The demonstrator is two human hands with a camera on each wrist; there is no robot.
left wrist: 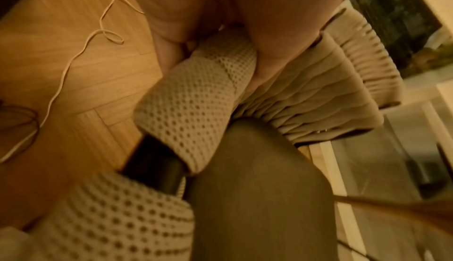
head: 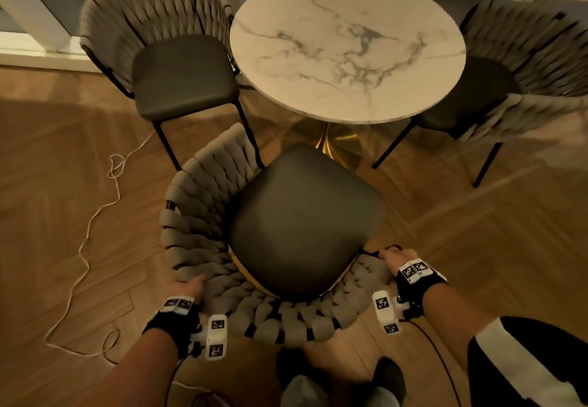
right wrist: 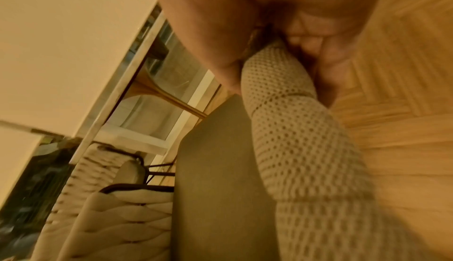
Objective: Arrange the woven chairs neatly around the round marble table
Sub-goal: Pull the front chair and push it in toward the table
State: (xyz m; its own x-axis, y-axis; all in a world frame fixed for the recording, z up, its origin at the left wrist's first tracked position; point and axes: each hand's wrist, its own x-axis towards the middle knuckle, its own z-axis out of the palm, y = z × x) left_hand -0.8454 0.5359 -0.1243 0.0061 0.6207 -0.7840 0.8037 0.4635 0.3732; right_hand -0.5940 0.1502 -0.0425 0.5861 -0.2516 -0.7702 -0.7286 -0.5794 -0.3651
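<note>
Both hands clamp the near chair (head: 305, 225) by its woven back: left hand (head: 187, 292) on the rim's left curve, right hand (head: 402, 263) at its right end. Its dark seat points forward toward the marble table (head: 346, 46), front edge just short of the top, turned slightly rightward. Two other chairs flank that table.

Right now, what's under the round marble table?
Under the marble table, a gold pedestal base shows on the wood floor, and the right chair's seat tucks partly beneath the rim. The tabletop covers the upper pedestal and the floor behind it.
</note>
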